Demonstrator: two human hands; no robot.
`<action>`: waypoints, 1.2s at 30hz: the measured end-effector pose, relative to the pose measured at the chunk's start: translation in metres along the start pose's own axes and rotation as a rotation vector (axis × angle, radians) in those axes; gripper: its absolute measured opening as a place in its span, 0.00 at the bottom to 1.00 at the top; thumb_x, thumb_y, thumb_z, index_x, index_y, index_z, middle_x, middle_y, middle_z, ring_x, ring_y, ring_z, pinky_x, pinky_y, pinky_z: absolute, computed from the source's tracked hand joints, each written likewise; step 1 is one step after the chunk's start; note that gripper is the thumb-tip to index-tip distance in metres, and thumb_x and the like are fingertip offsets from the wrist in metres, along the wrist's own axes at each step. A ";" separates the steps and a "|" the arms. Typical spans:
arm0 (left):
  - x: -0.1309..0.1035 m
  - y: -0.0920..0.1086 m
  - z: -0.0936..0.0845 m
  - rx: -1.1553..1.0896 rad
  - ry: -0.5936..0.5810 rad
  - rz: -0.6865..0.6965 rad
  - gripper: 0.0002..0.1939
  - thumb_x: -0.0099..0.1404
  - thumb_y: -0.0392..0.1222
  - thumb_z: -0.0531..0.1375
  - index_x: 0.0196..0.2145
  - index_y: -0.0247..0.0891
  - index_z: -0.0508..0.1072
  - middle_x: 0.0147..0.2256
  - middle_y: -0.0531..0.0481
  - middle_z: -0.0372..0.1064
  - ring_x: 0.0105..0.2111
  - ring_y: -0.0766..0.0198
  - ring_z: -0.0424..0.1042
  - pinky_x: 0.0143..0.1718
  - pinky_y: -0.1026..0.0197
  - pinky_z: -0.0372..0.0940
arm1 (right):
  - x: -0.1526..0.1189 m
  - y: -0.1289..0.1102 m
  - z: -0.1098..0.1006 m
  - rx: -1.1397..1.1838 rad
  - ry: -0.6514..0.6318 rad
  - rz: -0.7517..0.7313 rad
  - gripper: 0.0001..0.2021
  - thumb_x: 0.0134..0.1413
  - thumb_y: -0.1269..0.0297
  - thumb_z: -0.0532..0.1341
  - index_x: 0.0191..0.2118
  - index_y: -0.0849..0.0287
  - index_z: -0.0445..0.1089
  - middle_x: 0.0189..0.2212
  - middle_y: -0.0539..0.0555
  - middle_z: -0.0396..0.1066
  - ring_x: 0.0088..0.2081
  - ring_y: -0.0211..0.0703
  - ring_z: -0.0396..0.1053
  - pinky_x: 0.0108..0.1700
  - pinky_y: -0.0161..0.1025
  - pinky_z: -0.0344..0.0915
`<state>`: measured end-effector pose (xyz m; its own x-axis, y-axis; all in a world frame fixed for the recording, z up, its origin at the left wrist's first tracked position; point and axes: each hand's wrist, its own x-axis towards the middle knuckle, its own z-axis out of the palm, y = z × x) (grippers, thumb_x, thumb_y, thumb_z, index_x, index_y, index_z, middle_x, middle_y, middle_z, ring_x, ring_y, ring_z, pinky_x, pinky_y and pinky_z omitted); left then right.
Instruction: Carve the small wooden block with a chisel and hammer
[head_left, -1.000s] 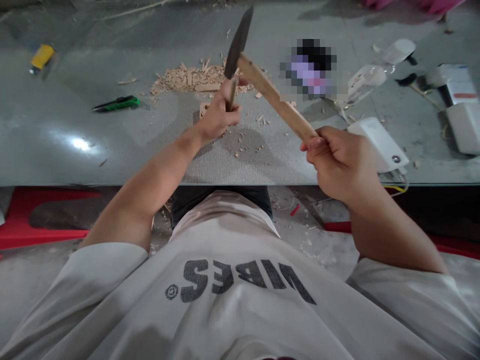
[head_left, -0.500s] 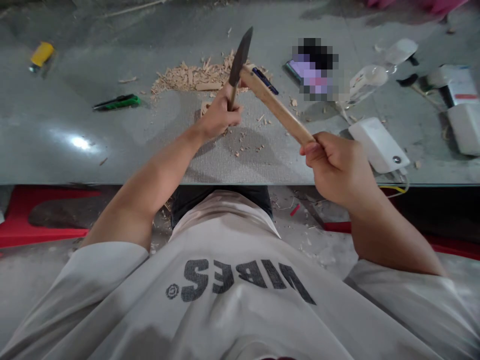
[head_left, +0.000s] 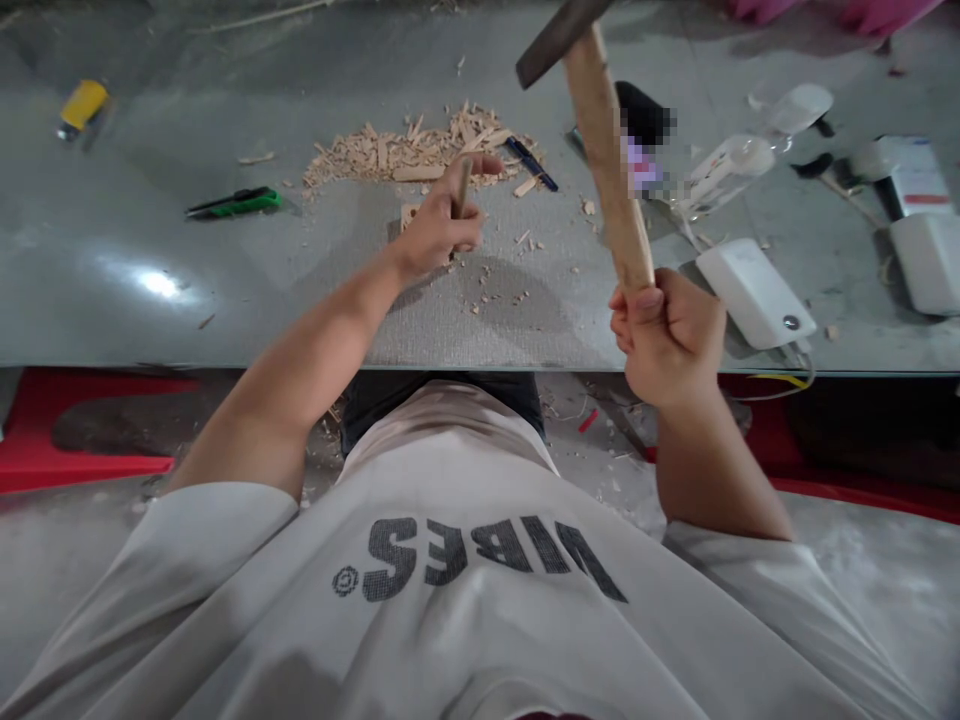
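Your right hand (head_left: pixel 671 335) grips the hammer (head_left: pixel 606 165), its head (head_left: pixel 551 50) toward 11 o'clock. Your left hand (head_left: pixel 435 228) clasps a slim tool (head_left: pixel 461 190), green cutter (head_left: pixel 244 202) at 9 o'clock.

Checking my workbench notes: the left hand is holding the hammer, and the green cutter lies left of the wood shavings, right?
Not quite: the head view shows the right hand holding the hammer. The green cutter does lie left of the wood shavings.

My pale T-shirt (head_left: pixel 420 640), dark bottoms (head_left: pixel 525 402) and bare hands (head_left: pixel 675 340).
Dark letters (head_left: pixel 501 550) across the front spell VIBES, beside a small round mark (head_left: pixel 346 581); my sleeves (head_left: pixel 217 540) are short.
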<state>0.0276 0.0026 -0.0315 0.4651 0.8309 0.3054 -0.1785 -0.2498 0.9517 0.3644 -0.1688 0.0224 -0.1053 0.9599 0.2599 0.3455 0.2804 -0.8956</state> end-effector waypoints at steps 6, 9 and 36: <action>0.007 -0.007 0.009 -0.138 0.134 0.101 0.37 0.60 0.43 0.75 0.64 0.56 0.68 0.20 0.73 0.44 0.24 0.61 0.36 0.33 0.48 0.36 | 0.006 0.030 0.040 0.158 0.184 0.032 0.45 0.66 0.03 0.67 0.39 0.47 0.69 0.24 0.46 0.57 0.22 0.41 0.52 0.25 0.43 0.45; 0.007 0.003 0.016 -0.139 0.152 0.098 0.37 0.58 0.45 0.74 0.63 0.55 0.68 0.20 0.72 0.48 0.23 0.62 0.37 0.32 0.48 0.36 | 0.013 0.042 0.049 0.187 0.194 0.067 0.47 0.62 0.01 0.66 0.38 0.46 0.67 0.24 0.45 0.55 0.22 0.40 0.50 0.24 0.41 0.45; 0.001 0.016 0.018 -0.015 0.182 0.143 0.36 0.57 0.42 0.71 0.64 0.53 0.76 0.20 0.68 0.48 0.24 0.58 0.41 0.33 0.48 0.40 | 0.008 0.054 0.050 0.171 0.170 0.075 0.43 0.71 0.05 0.66 0.40 0.47 0.72 0.24 0.45 0.57 0.22 0.41 0.54 0.24 0.41 0.47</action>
<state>0.0408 -0.0093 -0.0154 0.2701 0.8640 0.4249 -0.2445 -0.3653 0.8982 0.3359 -0.1460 -0.0414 0.0775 0.9690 0.2347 0.1819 0.2177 -0.9589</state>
